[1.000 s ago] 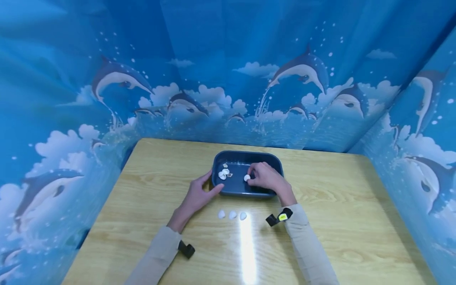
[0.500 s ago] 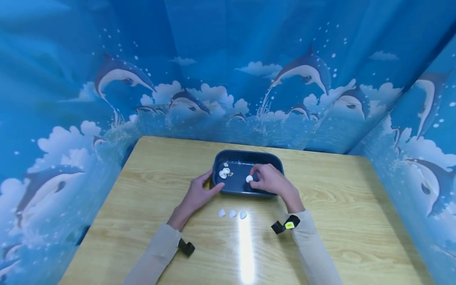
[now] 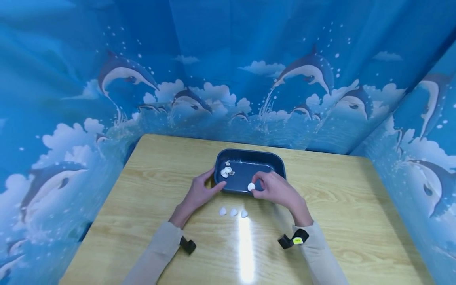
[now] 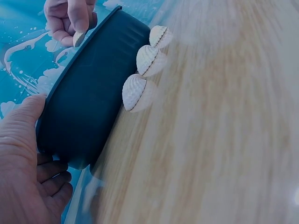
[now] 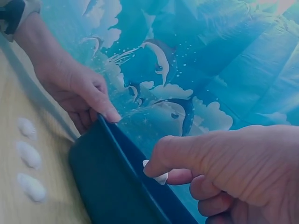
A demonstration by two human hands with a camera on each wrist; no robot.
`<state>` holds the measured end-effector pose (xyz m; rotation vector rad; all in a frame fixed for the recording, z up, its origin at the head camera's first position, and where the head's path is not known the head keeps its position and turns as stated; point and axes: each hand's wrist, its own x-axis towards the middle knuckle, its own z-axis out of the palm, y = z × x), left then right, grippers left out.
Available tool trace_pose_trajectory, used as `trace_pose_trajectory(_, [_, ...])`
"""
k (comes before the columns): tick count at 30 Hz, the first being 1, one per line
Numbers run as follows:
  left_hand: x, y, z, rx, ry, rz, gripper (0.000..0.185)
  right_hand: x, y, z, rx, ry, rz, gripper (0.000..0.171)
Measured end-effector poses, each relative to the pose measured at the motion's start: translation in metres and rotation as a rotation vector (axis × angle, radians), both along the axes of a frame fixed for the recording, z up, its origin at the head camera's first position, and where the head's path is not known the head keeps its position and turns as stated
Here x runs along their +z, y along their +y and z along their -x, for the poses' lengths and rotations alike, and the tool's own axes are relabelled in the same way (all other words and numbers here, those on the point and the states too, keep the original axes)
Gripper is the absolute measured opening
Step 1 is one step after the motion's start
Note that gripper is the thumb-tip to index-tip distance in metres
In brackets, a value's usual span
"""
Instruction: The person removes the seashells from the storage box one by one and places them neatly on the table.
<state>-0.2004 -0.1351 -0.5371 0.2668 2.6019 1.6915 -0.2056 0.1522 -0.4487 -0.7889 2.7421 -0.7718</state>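
A dark blue tray (image 3: 278, 162) sits mid-table and holds several small shells (image 3: 226, 171) at its left end. My right hand (image 3: 276, 190) pinches a white shell (image 3: 251, 187) between thumb and fingers over the tray's near rim; this shell (image 5: 160, 177) also shows in the right wrist view. My left hand (image 3: 199, 194) grips the tray's left near corner, thumb on the rim (image 4: 44, 116). Three white shells (image 3: 233, 212) lie in a row on the table just in front of the tray, and the same row (image 4: 145, 65) shows in the left wrist view.
The wooden table (image 3: 338, 206) is walled on three sides by a blue dolphin-print curtain (image 3: 249, 71). A bright glare strip (image 3: 246, 253) runs down the table's near middle. Black wrist cameras (image 3: 293, 240) sit on both sleeves.
My right hand has drawn the pinched shell back from inside the tray toward its near rim. The left hand has stayed on the tray's corner.
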Motion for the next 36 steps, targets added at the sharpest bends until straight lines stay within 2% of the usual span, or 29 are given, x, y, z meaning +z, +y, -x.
trace_pose_trajectory(19, [-0.003,0.0,0.002,-0.007,-0.018,0.007,0.087,-0.005,0.009,-0.029,0.052,-0.003,0.051,0.021])
trace_pose_trajectory(29, [-0.001,0.0,0.002,-0.007,-0.016,0.001,0.084,-0.019,0.009,-0.049,0.086,-0.002,0.06,0.019])
trace_pose_trajectory(36, [-0.001,0.001,0.002,-0.008,-0.012,-0.001,0.083,-0.03,0.01,-0.054,0.107,-0.003,0.046,0.018])
